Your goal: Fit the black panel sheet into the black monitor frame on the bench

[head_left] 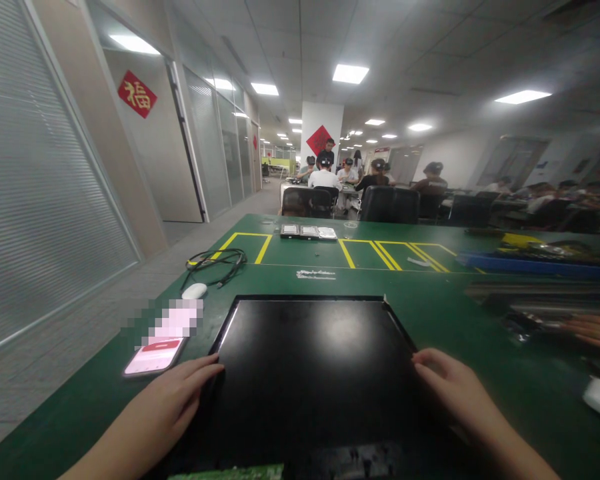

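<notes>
A large black flat panel (320, 360), glossy like a display screen with a thin raised rim, lies in front of me on the green table. My left hand (180, 393) grips its left edge, fingertips over the rim. On the opposite side, my right hand (450, 380) holds the right edge between thumb and fingers. Part of a green circuit board (230, 473) shows at the bottom of the view, near the panel's close end. The undersides of both hands' grips are hidden.
Left of the panel lie a lit phone (155, 357), a white mouse (195, 291) and a coiled black cable (223, 263). Hard drives (309, 232) sit at the far side by yellow tape marks. A blue tray (540, 265) and another person's hand (593, 331) are at right.
</notes>
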Available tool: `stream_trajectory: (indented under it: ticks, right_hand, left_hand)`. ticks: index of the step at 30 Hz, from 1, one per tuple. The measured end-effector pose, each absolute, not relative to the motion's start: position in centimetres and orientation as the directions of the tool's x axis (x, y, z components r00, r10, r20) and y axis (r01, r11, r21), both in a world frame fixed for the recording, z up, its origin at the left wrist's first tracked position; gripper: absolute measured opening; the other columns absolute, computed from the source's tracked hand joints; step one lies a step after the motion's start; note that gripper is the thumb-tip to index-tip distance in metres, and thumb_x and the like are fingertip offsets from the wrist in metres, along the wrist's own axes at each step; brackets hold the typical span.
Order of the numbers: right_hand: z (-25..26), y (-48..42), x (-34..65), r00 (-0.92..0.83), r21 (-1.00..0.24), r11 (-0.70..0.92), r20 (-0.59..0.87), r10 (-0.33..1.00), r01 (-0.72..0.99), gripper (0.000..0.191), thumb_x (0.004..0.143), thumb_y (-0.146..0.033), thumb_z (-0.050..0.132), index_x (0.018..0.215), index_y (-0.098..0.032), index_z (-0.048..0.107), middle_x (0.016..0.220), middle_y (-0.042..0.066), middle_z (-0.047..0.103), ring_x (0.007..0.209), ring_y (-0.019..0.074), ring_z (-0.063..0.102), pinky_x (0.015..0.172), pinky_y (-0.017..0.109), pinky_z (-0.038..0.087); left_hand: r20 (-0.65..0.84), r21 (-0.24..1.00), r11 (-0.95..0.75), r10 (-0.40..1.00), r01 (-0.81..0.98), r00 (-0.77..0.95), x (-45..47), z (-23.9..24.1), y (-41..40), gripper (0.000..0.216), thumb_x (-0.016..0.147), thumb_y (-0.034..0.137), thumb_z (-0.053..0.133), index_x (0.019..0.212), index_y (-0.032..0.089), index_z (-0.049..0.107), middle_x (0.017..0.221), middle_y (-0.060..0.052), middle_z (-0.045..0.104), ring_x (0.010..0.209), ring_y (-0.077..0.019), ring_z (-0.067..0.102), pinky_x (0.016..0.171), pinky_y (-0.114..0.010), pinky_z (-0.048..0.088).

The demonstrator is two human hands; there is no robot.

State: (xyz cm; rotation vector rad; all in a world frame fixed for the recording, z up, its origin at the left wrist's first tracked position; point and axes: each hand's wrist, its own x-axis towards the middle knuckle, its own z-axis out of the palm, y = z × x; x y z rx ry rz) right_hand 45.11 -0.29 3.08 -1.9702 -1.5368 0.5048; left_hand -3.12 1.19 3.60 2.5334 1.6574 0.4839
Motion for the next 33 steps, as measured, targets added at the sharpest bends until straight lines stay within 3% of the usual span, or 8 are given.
stream_trajectory:
  ticks: [9, 16, 26, 33]
  right_hand:
    - [2.83, -0.3, 45.25, 0.266, -0.646, -0.19, 0.02, 0.964, 0.739, 0.03, 0.077, -0.045, 0.051, 0.085, -0.025, 0.071, 0.079, 0.003, 0.071, 0.078, 0.0236, 0.064, 0.067, 0.032, 0.045]
    - [2.64, -0.24, 45.33, 0.262, -0.637, -0.196, 0.01, 0.965, 0.746, 0.03, 0.078, -0.046, 0.05, 0.087, -0.025, 0.071, 0.082, 0.002, 0.072, 0.081, 0.0237, 0.064, 0.067, 0.032, 0.045]
    - [2.78, -0.25, 45.28, 0.255, -0.644, -0.156, 0.063, 0.965, 0.749, 0.029, 0.074, -0.045, 0.052, 0.081, -0.025, 0.072, 0.075, 0.002, 0.071, 0.071, 0.022, 0.063, 0.061, 0.031, 0.045]
    - [2.36, -0.16, 45.38, 0.271, -0.662, -0.174, 0.046, 0.961, 0.729, 0.025, 0.074, -0.041, 0.052, 0.081, -0.026, 0.071, 0.076, 0.002, 0.071, 0.077, 0.0227, 0.064, 0.067, 0.031, 0.045]
  left_hand:
    - [0.278, 0.379, -0.396, 0.911, 0.836, 0.305, -2.79, 3.33, 0.95, 0.037, 0.079, 0.012, 0.044, 0.096, 0.031, 0.07, 0.122, -0.001, 0.072, 0.112, -0.0245, 0.065, 0.092, -0.036, 0.052]
    - [0.299, 0.478, -0.39, 0.915, 0.787, 0.272, -2.5, 3.03, 1.06, 0.025, 0.071, 0.006, 0.043, 0.077, 0.026, 0.058, 0.112, -0.006, 0.074, 0.114, -0.0265, 0.064, 0.088, -0.035, 0.052]
    - [0.186, 0.505, -0.353, 0.936, 0.788, 0.3, -2.65, 3.81, 1.06, 0.025, 0.07, 0.006, 0.043, 0.073, 0.027, 0.057, 0.1, -0.005, 0.075, 0.12, -0.027, 0.059, 0.09, -0.035, 0.05]
    - [0.268, 0.472, -0.35, 0.931, 0.809, 0.247, -2.75, 3.16, 1.02, 0.032, 0.071, 0.007, 0.044, 0.082, 0.027, 0.066, 0.117, -0.005, 0.073, 0.113, -0.0279, 0.064, 0.092, -0.04, 0.05]
